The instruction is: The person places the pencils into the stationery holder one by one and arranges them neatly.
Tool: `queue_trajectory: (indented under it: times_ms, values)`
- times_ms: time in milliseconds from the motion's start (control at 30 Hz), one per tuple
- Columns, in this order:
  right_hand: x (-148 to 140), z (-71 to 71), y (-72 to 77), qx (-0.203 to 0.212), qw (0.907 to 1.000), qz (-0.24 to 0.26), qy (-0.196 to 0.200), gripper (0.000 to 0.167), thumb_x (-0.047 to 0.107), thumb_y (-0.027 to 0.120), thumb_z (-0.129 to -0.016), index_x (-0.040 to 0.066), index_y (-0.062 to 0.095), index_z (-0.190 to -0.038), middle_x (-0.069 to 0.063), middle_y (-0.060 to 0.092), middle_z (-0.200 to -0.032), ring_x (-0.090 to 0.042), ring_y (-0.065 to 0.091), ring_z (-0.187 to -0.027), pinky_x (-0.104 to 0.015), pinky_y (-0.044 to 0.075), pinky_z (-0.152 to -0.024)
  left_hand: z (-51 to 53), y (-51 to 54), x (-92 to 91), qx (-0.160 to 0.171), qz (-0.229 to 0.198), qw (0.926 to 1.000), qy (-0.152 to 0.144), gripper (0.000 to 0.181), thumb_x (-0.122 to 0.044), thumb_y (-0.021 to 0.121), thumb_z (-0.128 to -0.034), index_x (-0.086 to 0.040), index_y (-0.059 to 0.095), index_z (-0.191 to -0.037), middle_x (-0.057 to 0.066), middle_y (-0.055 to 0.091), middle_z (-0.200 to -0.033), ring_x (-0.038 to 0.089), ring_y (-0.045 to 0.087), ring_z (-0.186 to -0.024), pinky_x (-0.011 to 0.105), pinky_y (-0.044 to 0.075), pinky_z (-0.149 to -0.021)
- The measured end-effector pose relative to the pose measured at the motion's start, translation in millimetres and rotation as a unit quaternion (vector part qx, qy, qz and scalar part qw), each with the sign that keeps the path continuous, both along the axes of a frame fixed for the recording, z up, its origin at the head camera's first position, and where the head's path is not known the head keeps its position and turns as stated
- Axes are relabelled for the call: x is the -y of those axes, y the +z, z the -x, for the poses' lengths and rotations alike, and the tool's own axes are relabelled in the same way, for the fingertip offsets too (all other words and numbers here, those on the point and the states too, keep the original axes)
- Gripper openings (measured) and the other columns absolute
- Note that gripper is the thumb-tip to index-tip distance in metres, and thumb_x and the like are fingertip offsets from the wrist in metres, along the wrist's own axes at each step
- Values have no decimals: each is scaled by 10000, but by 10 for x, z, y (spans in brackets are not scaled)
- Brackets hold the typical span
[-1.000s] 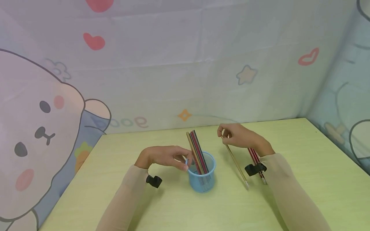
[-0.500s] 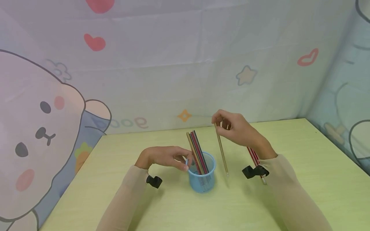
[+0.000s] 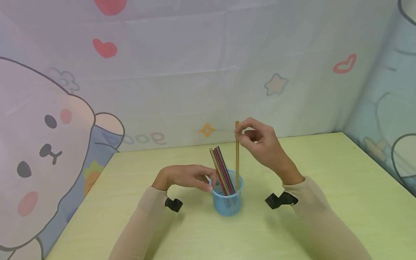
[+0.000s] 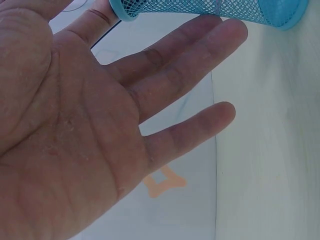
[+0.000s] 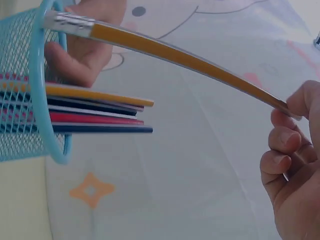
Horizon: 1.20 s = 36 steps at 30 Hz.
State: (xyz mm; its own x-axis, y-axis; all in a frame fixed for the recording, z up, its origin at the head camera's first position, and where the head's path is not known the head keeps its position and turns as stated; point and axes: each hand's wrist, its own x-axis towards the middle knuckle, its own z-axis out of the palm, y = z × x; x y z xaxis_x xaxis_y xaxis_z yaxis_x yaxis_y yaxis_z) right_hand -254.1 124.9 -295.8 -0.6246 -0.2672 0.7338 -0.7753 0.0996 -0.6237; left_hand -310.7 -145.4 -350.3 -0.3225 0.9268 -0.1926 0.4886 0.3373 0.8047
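Note:
My left hand pinches the near-left rim of a light blue mesh pencil cup between thumb and forefinger. In the left wrist view its other fingers reach out straight along the mesh wall. Several pencils, yellow, red and dark blue, lean left inside the cup. Above the cup's right side, my right hand pinches a yellow pencil near its top. This pencil hangs upright with its metal-banded eraser end down at the cup's mouth; whether it touches the rim I cannot tell.
The pale yellow-green table spreads around the cup. A printed cloth backdrop stands behind it and at both sides. Black wrist cameras sit at both cuffs. The right forearm hides the table beneath it.
My right hand has lifted the yellow pencil off the table and moved it left and upright over the cup. Red pencils seen earlier are now hidden behind the right wrist. My left hand stays put.

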Motion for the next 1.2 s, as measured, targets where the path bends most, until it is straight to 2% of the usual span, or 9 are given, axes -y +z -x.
queue_trajectory:
  times_ms: [100,167,333,533,667,767,967,1100,1200]
  values:
    - [50,-5,-18,-154,9998,158,2,160,-33,540,-947,93,634,-977,-103,609,-841,-147,350,-470,-282,297,-468,3,-3,2,-1,-12,10000,1,73,-166,631,-988,-122,595,-1035,-18,543,-1058,362,665,-1070,313,465,-884]
    - [93,8,-50,-351,9994,67,-13,166,-38,552,-946,100,637,-979,-76,586,-792,-138,355,-464,-275,301,-455,5,-8,6,19,-35,10000,-6,70,-170,626,-992,-123,592,-1031,-13,542,-1066,366,663,-1077,317,467,-890]
    - [227,98,-206,-904,9948,-479,-6,202,-49,596,-928,127,674,-987,45,531,-761,-99,369,-487,-247,314,-457,-1,-20,19,64,-53,10000,-25,58,-177,615,-997,-135,588,-1026,-4,547,-1092,381,652,-1078,315,466,-892]
    - [368,199,-404,-1326,9830,-1267,-108,191,-45,617,-874,112,696,-949,55,635,-879,-48,388,-521,-227,363,-481,-21,5,25,2,21,10000,58,84,-220,622,-993,-150,592,-1028,75,575,-1150,382,652,-1074,319,465,-903]
    - [371,202,-442,-1230,9744,-1869,-223,170,-2,612,-870,151,667,-918,93,618,-879,-40,426,-574,-229,396,-514,-33,32,14,-11,35,10000,42,86,-224,618,-994,-151,594,-1033,192,568,-1193,407,646,-1070,317,466,-901]
    - [351,196,-432,-1086,9717,-2079,-285,162,14,610,-854,168,644,-889,113,606,-868,-42,433,-584,-232,398,-516,-33,36,8,-14,38,10000,21,85,-221,618,-995,-149,592,-1030,213,562,-1195,405,642,-1074,309,468,-900]
    - [362,172,-375,-1077,9668,-2293,-342,170,18,584,-829,184,617,-850,113,590,-834,-55,445,-604,-240,392,-526,-30,39,36,-33,57,10000,41,81,-215,622,-993,-148,589,-1025,200,571,-1188,378,644,-1102,309,468,-908]
    - [410,147,-337,-955,9575,-2689,-425,195,33,545,-831,219,605,-823,151,571,-794,-57,492,-664,-246,410,-578,-37,36,86,6,78,9999,89,83,-214,625,-993,-147,589,-1027,191,573,-1185,371,643,-1114,322,466,-927]
    - [428,130,-314,-846,9497,-2949,-632,201,40,546,-832,229,610,-810,167,570,-770,-52,483,-658,-243,392,-581,-49,35,117,13,78,9999,131,84,-217,630,-990,-151,592,-1027,119,587,-1152,366,646,-1108,327,466,-927]
